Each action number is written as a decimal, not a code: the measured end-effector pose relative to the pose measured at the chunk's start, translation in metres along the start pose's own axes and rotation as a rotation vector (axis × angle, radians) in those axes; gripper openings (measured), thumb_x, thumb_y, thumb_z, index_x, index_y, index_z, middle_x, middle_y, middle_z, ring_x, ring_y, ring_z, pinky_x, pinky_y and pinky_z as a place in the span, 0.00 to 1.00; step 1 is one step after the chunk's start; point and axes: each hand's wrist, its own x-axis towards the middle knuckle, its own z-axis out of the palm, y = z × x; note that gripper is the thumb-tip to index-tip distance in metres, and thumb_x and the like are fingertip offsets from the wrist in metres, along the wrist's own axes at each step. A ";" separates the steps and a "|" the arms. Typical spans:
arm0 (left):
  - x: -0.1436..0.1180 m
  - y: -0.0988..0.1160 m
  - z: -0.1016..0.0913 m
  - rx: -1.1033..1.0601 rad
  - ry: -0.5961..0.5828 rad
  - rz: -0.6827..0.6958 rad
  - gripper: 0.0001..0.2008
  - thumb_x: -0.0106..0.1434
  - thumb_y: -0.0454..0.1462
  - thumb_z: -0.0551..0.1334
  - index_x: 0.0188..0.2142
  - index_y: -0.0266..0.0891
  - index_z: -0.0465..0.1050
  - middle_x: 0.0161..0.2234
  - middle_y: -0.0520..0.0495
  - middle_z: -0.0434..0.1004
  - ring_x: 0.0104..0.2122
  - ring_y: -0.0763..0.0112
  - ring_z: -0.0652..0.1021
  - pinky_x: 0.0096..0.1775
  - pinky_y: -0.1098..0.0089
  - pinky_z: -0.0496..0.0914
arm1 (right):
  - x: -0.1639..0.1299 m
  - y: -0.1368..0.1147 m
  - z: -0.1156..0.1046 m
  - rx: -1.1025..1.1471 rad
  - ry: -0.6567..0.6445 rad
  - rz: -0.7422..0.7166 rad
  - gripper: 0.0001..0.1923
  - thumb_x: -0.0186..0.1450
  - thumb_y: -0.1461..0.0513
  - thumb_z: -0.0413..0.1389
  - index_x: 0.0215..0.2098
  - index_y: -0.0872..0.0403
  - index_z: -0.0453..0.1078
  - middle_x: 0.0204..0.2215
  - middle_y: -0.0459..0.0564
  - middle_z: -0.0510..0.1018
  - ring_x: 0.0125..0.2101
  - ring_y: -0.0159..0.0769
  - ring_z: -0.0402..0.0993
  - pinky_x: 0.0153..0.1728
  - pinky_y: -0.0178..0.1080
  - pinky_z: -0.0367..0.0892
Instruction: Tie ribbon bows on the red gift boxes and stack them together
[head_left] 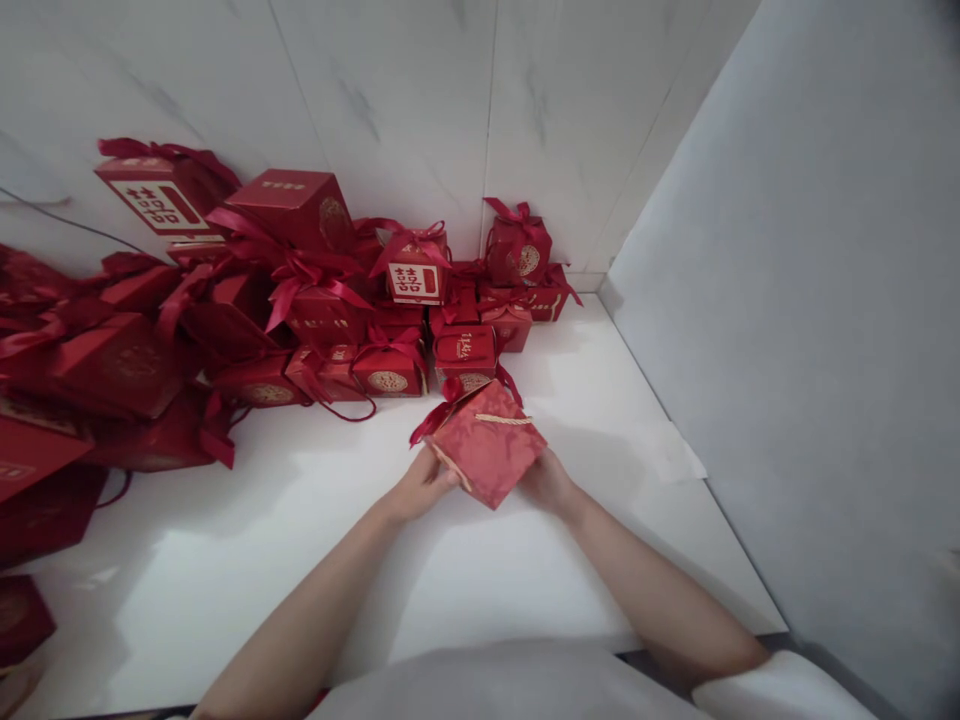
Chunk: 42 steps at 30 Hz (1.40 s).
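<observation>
A red patterned gift box is tilted between my two hands, above the white tabletop. A cream cord lies across its upper face, and a dark red ribbon hangs off its left side. My left hand grips the box from the lower left, thumb at its edge. On the right side, my right hand holds it too, its fingers partly hidden by the box. Just beyond stands a smaller red box with gold lettering.
Many red gift boxes with ribbons are piled along the tiled wall and down the left side, including a box with a white label. A grey-white panel borders the table at right. Something white and flat lies beside it.
</observation>
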 end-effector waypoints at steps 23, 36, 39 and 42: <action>0.012 -0.003 0.007 -0.358 0.333 -0.296 0.35 0.55 0.53 0.67 0.58 0.39 0.66 0.52 0.41 0.77 0.57 0.50 0.72 0.57 0.56 0.68 | 0.004 0.000 0.001 0.302 0.089 0.265 0.17 0.72 0.53 0.49 0.53 0.54 0.67 0.45 0.54 0.79 0.41 0.37 0.79 0.45 0.41 0.74; 0.003 0.027 0.016 -0.938 -0.018 -0.450 0.46 0.58 0.68 0.46 0.62 0.38 0.62 0.46 0.35 0.79 0.40 0.53 0.82 0.25 0.70 0.73 | 0.002 -0.002 0.002 0.200 -0.003 0.167 0.20 0.69 0.49 0.50 0.43 0.56 0.72 0.32 0.52 0.78 0.34 0.38 0.76 0.37 0.39 0.72; 0.004 0.031 0.022 -1.014 -0.006 -0.502 0.46 0.58 0.68 0.46 0.60 0.34 0.63 0.47 0.33 0.77 0.47 0.51 0.80 0.26 0.73 0.73 | 0.003 -0.002 0.001 0.238 0.038 0.174 0.19 0.69 0.50 0.50 0.41 0.56 0.73 0.29 0.50 0.77 0.32 0.37 0.76 0.37 0.38 0.71; 0.006 0.033 0.026 -1.055 0.067 -0.531 0.44 0.60 0.66 0.46 0.61 0.34 0.62 0.49 0.33 0.75 0.49 0.52 0.79 0.28 0.73 0.75 | 0.004 -0.004 0.000 0.250 0.088 0.197 0.20 0.70 0.49 0.49 0.42 0.56 0.73 0.29 0.50 0.77 0.31 0.36 0.76 0.36 0.38 0.71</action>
